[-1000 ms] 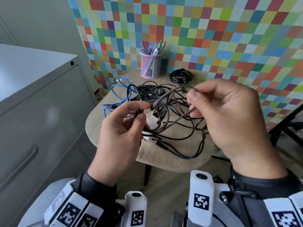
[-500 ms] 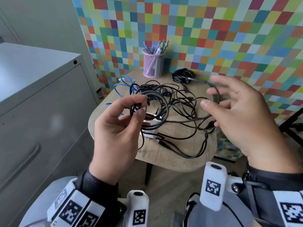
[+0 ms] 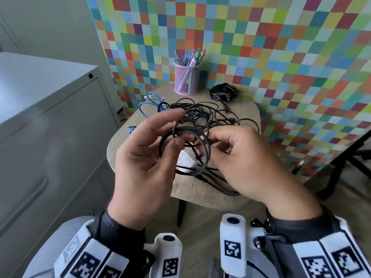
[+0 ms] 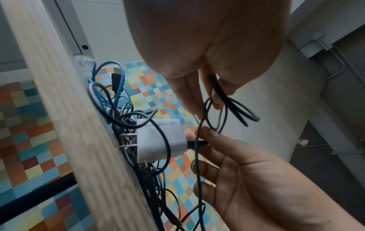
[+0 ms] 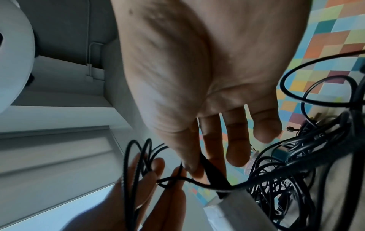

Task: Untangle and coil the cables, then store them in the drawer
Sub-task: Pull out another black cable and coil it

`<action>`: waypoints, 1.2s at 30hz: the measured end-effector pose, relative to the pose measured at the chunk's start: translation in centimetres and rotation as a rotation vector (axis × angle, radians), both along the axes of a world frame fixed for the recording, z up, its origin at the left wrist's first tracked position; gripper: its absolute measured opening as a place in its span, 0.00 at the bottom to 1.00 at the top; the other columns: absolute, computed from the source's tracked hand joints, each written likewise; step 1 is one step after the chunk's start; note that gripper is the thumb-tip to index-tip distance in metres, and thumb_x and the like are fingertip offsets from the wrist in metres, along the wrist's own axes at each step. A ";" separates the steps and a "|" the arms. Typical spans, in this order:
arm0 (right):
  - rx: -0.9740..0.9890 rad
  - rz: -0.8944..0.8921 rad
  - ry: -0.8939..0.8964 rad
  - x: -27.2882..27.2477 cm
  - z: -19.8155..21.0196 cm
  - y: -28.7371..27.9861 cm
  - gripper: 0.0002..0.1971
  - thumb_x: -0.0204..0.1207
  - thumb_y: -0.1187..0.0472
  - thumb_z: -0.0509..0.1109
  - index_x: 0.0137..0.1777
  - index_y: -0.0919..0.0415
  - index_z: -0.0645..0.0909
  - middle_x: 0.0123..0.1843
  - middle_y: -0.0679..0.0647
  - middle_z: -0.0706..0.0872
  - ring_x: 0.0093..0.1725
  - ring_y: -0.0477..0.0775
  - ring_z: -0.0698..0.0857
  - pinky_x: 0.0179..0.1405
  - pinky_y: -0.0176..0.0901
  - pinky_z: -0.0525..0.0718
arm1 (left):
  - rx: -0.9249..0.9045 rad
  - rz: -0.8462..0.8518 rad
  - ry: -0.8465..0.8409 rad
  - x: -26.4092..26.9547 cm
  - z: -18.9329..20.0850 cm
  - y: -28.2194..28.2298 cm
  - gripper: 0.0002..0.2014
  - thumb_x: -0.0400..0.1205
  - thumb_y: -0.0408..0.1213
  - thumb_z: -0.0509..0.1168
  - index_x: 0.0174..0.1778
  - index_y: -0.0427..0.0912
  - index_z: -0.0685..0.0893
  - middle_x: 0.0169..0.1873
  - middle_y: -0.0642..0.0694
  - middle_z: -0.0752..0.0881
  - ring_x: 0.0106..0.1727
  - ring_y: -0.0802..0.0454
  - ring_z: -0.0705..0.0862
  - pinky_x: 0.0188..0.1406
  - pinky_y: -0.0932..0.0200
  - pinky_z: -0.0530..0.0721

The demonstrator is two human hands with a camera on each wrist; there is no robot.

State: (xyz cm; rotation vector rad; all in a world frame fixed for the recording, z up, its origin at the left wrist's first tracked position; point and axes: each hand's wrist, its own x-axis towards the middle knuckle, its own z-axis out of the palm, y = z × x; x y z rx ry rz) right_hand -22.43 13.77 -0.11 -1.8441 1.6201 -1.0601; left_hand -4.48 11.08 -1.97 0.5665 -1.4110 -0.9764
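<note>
Black cable coil [image 3: 191, 144]: several loops, raised above the round wooden table [image 3: 200, 189]. Left hand [image 3: 144, 157] pinches the loops between thumb and fingers; right hand [image 3: 247, 157] pinches a strand at the coil's right side. No legible writing.
Tangle of black cables [image 3: 220, 119] and white charger [image 3: 185, 160]: on the table.
Blue cable [image 3: 150, 103]: table's left edge.
Bundled black cable [image 3: 223, 91]: at the back.
Pink mesh cup [image 3: 186, 78]: holds pens.
Grey cabinet [image 3: 50, 117]: left of the table, closed.

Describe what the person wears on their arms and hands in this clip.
Both hands are bare: left hand, right hand. Dark long sleeves reach the wrists. Each forearm carries a grey-and-white rig with black-and-white square markers, and a white camera block with its own marker.
</note>
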 end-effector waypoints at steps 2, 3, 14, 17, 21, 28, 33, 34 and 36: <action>-0.010 0.031 -0.079 -0.1 0.0 -0.2 0.06 0.85 0.59 0.74 0.49 0.48 0.92 0.38 0.45 0.92 0.33 0.47 0.84 0.35 0.39 0.80 | 0.040 0.017 0.005 0.0 0.1 -0.1 0.21 0.82 0.24 0.68 0.69 0.46 0.82 0.51 0.41 0.92 0.51 0.51 0.92 0.55 0.52 0.90; -0.008 0.066 -0.135 -0.1 0.0 -0.2 0.08 0.86 0.62 0.74 0.52 0.48 0.92 0.43 0.46 0.94 0.39 0.48 0.87 0.40 0.38 0.82 | 0.068 0.033 0.006 0.0 0.1 -0.2 0.20 0.82 0.25 0.69 0.68 0.47 0.83 0.50 0.42 0.93 0.50 0.51 0.92 0.53 0.52 0.91; 0.032 0.135 -0.498 0.5 -0.1 -0.5 0.10 0.88 0.67 0.68 0.53 0.57 0.91 0.39 0.66 0.92 0.34 0.49 0.89 0.35 0.37 0.86 | 0.106 0.086 -0.013 0.0 -0.5 -0.7 0.08 0.78 0.29 0.76 0.49 0.46 0.90 0.39 0.50 0.92 0.36 0.53 0.88 0.40 0.59 0.88; 0.075 0.195 -0.445 0.3 -0.2 -0.5 0.06 0.82 0.59 0.75 0.50 0.56 0.94 0.40 0.62 0.94 0.37 0.50 0.89 0.41 0.46 0.88 | 0.081 0.080 0.004 0.0 -0.3 -0.5 0.08 0.74 0.34 0.77 0.48 0.45 0.90 0.39 0.52 0.93 0.37 0.56 0.88 0.41 0.63 0.88; 0.119 0.216 -0.345 -0.1 -0.8 -0.6 0.05 0.79 0.60 0.82 0.53 0.51 0.95 0.46 0.53 0.96 0.49 0.73 0.90 0.58 0.75 0.88 | 0.083 0.042 0.017 0.0 -0.2 -0.4 0.09 0.72 0.32 0.78 0.46 0.44 0.89 0.35 0.52 0.92 0.33 0.57 0.88 0.37 0.65 0.86; 0.021 0.075 -0.316 0.5 -0.7 -0.6 0.06 0.83 0.63 0.77 0.47 0.51 0.86 0.39 0.50 0.90 0.34 0.62 0.85 0.35 0.59 0.87 | 0.100 -0.037 -0.030 0.0 -0.2 -0.3 0.10 0.71 0.32 0.80 0.45 0.47 0.89 0.34 0.53 0.90 0.31 0.61 0.85 0.34 0.68 0.84; -0.156 -0.100 -0.535 -0.3 -0.4 -0.7 0.07 0.84 0.70 0.73 0.48 0.58 0.80 0.34 0.55 0.87 0.26 0.56 0.83 0.27 0.52 0.84 | 0.115 0.018 -0.048 0.5 -0.1 -0.7 0.06 0.80 0.27 0.72 0.51 0.39 0.89 0.31 0.55 0.87 0.28 0.58 0.79 0.31 0.66 0.79; -0.193 -0.120 -0.567 -0.5 -0.3 -0.8 0.08 0.82 0.70 0.75 0.48 0.58 0.81 0.34 0.55 0.87 0.28 0.56 0.85 0.30 0.53 0.87 | 0.115 0.025 -0.037 0.6 -0.1 -0.7 0.05 0.81 0.29 0.71 0.51 0.38 0.89 0.31 0.53 0.86 0.27 0.56 0.77 0.29 0.65 0.78; -0.251 -0.143 -0.605 -0.9 -0.2 -0.9 0.08 0.77 0.69 0.78 0.48 0.56 0.84 0.40 0.55 0.90 0.38 0.58 0.91 0.43 0.55 0.92 | 0.118 0.029 -0.013 0.7 0.0 -0.6 0.06 0.82 0.34 0.70 0.51 0.37 0.89 0.31 0.47 0.85 0.26 0.53 0.75 0.27 0.65 0.75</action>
